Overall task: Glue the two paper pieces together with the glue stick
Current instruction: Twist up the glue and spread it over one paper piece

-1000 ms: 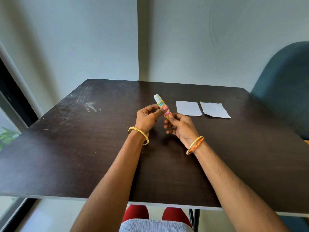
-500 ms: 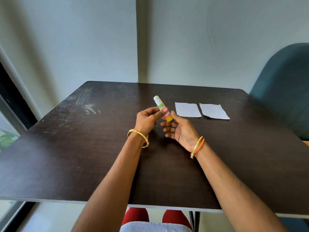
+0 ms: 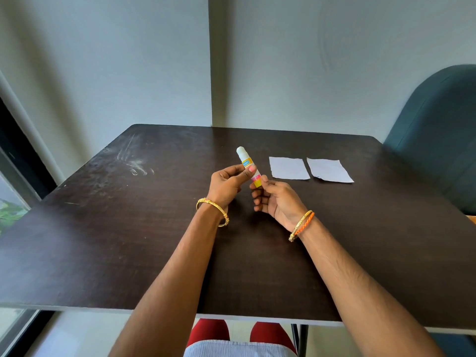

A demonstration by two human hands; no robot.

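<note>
A glue stick (image 3: 246,162) with a white cap and a yellow and pink label is held tilted above the middle of the table. My left hand (image 3: 228,185) grips its middle between thumb and fingers. My right hand (image 3: 277,199) pinches its yellow lower end. Two white paper pieces lie flat side by side beyond my right hand: the left piece (image 3: 288,168) and the right piece (image 3: 329,170), a narrow gap between them.
The dark wooden table (image 3: 128,240) has pale smudges at its far left. A teal chair (image 3: 438,140) stands at the right edge. A wall runs behind the table and a window frame is at the left.
My right hand's fingers have closed again on the bottom end of the glue stick after loosening half a second ago. The stick stays in my left hand in the same place.
</note>
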